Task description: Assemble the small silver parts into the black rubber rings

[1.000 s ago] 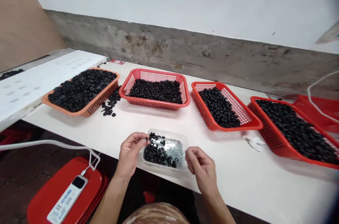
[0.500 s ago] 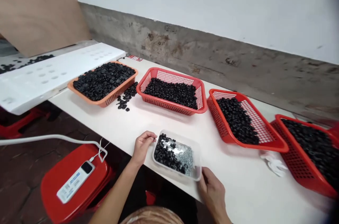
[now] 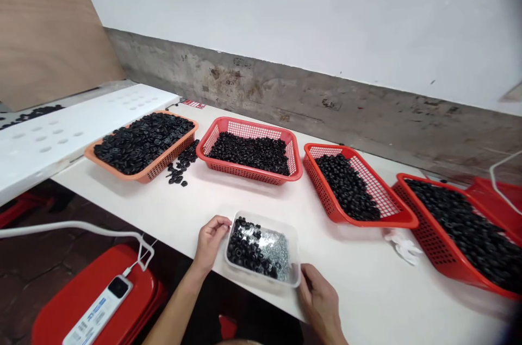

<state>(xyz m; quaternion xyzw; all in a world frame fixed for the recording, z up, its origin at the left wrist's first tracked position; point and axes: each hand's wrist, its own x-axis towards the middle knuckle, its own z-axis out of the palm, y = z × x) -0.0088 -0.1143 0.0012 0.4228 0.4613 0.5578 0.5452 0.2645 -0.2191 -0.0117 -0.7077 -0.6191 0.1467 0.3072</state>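
A clear plastic container (image 3: pixel 291 273) sits at the table's front edge before me. Small black ring-like parts (image 3: pixel 247 250) fill its left side, and small silvery metal pieces (image 3: pixel 275 250) lie on the right. My left hand (image 3: pixel 210 242) pinches the container's left rim between thumb and fingers. At the lower right corner, my right hand (image 3: pixel 318 296) has its thumb and curled fingers on the wall; part of its grip is hidden.
Behind stand an orange basket (image 3: pixel 147 175) and red baskets (image 3: pixel 248 172), (image 3: pixel 354 220), (image 3: pixel 444 258), all holding black parts. Loose black parts (image 3: pixel 179 168) lie between two baskets. A crumpled white tissue (image 3: pixel 405 250) is at right. A power bank (image 3: pixel 98 309) rests on a red stool (image 3: pixel 61 301).
The camera view has turned a little to the right and up, so everything sits further left and lower. Both hands remain at the container, which shows no clear movement on the table.
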